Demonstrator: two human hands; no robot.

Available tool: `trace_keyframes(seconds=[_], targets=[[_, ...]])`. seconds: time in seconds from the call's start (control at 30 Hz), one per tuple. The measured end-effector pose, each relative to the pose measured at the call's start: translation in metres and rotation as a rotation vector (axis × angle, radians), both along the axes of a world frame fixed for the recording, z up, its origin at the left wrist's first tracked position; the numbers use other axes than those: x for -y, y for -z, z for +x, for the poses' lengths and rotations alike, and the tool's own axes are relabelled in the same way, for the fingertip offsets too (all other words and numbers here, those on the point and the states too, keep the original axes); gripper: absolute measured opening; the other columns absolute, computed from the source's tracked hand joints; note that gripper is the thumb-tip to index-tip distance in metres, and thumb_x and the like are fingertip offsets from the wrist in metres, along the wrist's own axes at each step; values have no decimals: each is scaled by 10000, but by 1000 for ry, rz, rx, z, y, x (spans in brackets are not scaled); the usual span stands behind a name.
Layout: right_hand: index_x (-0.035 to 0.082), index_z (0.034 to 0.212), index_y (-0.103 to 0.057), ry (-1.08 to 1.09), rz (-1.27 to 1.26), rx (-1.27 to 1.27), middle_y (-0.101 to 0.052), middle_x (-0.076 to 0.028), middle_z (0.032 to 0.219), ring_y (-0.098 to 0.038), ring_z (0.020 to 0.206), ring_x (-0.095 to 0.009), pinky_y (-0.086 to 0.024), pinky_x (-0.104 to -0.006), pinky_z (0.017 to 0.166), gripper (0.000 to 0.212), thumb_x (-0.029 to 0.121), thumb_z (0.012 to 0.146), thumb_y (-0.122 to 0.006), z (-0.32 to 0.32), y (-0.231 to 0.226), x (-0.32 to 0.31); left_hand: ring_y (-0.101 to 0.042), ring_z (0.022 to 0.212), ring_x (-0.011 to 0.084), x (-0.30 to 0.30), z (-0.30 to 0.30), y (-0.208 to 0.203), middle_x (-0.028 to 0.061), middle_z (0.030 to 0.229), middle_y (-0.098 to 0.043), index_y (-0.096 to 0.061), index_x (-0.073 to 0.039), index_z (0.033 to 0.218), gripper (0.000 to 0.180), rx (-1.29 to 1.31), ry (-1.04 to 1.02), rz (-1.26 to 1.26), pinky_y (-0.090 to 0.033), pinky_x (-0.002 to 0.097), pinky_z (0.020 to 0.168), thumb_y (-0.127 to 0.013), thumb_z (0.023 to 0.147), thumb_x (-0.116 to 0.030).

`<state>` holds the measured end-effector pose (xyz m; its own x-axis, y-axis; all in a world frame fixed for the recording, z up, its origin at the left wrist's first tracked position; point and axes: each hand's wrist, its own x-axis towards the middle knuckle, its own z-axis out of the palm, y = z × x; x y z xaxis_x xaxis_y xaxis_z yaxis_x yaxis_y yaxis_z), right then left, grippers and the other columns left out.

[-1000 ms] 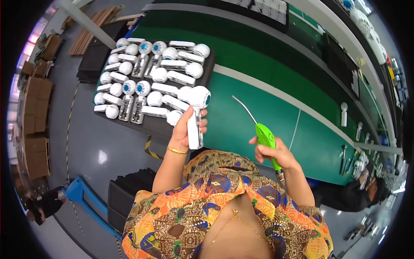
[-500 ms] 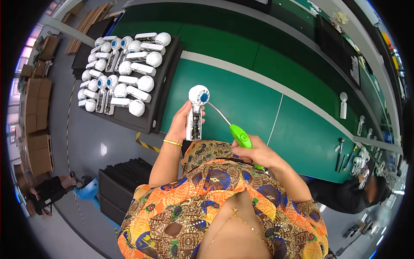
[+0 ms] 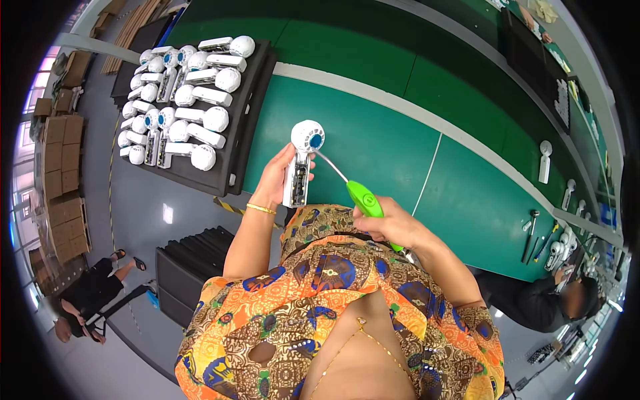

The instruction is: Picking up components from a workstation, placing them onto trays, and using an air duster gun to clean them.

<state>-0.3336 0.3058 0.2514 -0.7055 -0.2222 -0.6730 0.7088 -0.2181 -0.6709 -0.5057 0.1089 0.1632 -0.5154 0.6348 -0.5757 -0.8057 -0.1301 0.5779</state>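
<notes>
Left hand (image 3: 275,176) grips the white gadget (image 3: 306,135) by its handle near the bench (image 3: 373,150) edge, head away from the body, innards facing the camera. Right hand (image 3: 392,224) is wrapped round the green tool (image 3: 363,198); its thin rod (image 3: 333,167) ends at the gadget's head, contact unclear. I'd brace the handle firmly, use light pressure, avoid the exposed innards.
</notes>
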Motion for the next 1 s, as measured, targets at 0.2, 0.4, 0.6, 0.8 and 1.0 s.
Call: trace_keyframes(seconds=[0.2, 0.4, 0.6, 0.8, 1.0], targets=[[34, 904, -513, 88, 29, 6, -464, 5, 673, -420, 547, -79, -348, -251, 480, 204, 151, 784, -631, -10, 0, -13, -622, 817, 180, -2, -6, 7, 115, 1011, -607, -398, -40, 1313, 395, 7, 24, 28, -572, 327, 653, -372, 987, -261], [42, 903, -520, -68, 4, 19, -460, 18, 657, -398, 532, -61, -313, -234, 464, 185, 127, 783, -632, 1, -2, -4, -629, 840, 189, -3, -6, 6, 122, 1024, -611, -402, -48, 1310, 393, 0, 35, 25, -575, 338, 649, -372, 986, -269], [14, 925, -544, -394, 252, -177, -596, -93, 797, -557, 745, -208, -444, -341, 692, 294, 219, 738, -644, 9, -3, 5, -635, 833, 205, -1, -13, 14, 142, 1038, -611, -414, -51, 1288, 388, 43, 70, 64, -579, 348, 629, -361, 987, -290], [8, 899, -546, -294, 228, -42, -587, -106, 795, -555, 768, -209, -443, -344, 722, 293, 221, 726, -648, -2, 2, -7, -645, 833, 213, -12, -20, 17, 162, 1040, -611, -429, -48, 1264, 385, 56, 123, 35, -585, 356, 618, -354, 988, -305], [28, 910, -526, -160, 23, 31, -514, -34, 699, -464, 580, -125, -383, -286, 528, 237, 172, 767, -649, 2, 3, -23, -627, 805, 211, -43, -32, 25, 131, 992, -609, -452, -38, 1211, 378, 81, 190, 7, -574, 364, 601, -376, 982, -329]])
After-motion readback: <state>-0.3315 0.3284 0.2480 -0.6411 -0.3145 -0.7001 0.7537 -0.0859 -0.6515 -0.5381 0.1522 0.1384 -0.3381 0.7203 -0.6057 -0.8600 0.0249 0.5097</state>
